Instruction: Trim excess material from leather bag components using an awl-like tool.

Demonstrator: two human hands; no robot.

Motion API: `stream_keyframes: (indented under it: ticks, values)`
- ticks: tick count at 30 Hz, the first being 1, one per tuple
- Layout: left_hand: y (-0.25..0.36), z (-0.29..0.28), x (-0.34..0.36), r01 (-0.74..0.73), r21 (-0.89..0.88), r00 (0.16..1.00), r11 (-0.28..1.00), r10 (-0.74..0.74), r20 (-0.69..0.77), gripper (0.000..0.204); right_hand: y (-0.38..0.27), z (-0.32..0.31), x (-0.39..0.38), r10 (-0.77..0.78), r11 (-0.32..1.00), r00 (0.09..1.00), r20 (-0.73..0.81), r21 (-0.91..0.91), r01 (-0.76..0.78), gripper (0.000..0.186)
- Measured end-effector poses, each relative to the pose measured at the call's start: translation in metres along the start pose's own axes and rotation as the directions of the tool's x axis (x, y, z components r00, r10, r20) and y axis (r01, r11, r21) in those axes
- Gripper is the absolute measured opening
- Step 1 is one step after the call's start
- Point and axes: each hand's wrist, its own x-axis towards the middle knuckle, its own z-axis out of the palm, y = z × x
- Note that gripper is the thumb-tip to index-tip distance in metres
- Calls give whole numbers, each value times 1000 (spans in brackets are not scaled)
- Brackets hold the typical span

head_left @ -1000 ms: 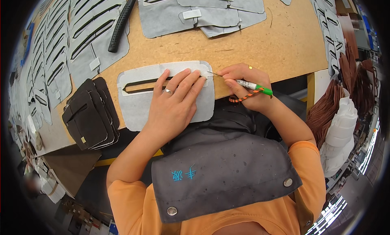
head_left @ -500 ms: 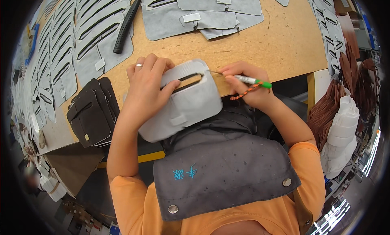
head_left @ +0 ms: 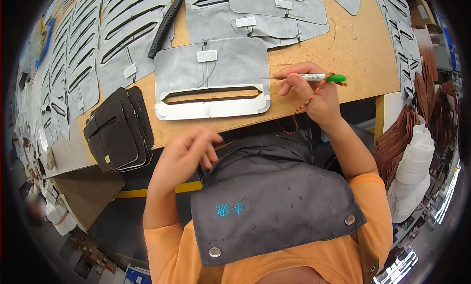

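A light grey flat panel (head_left: 184, 70) lies near the table's front edge. It has a long dark-edged slot, a white strip along its near side, a small white patch and a loose dark thread. Just below its near edge, my left hand (head_left: 190, 149) is off the panel, fingers loosely bent and apart, holding nothing. To the panel's right, my right hand (head_left: 311, 90) grips a white pen-shaped tool (head_left: 314, 77) with a green end. Its thin tip points left at the panel's right edge; I cannot tell whether they touch. An orange-and-black cord (head_left: 303, 105) hangs from the tool.
A stack of dark brown pieces (head_left: 115, 137) sits left of the panel. Similar grey panels (head_left: 211, 26) overlap at the back and far left. A black textured handle (head_left: 164, 31) lies among them. Brown pieces (head_left: 395, 137) and a white roll (head_left: 411, 166) are at the right.
The grey panel, held tilted by my left hand before, now lies flat on the table, turned with its slot toward me. My left hand let go and drew back; my right hand moved slightly right.
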Motion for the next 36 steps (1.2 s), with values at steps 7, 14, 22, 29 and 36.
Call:
stream_keyframes:
  ticks: [7, 14, 22, 29, 36]
  values:
    - [21, 16, 43, -612, 744, 629, 270, 736, 250, 20, 5, 7, 6, 91, 994, 982, 166, 47, -100, 18]
    - [22, 20, 74, -666, 735, 554, 129, 745, 371, 23, 6, 3, 12, 201, 977, 961, 190, 28, -210, 17]
    - [18, 21, 77, -634, 765, 558, 116, 754, 347, 18, -10, -6, 29, 366, 929, 871, 327, -185, -321, 14]
    - [18, 21, 76, -629, 756, 591, 178, 742, 317, 18, 13, -13, -21, -438, 495, 696, 569, -494, 715, 13]
    - [20, 22, 77, -618, 740, 630, 264, 730, 266, 25, 16, -9, -27, -436, 739, 830, 347, -388, 550, 19]
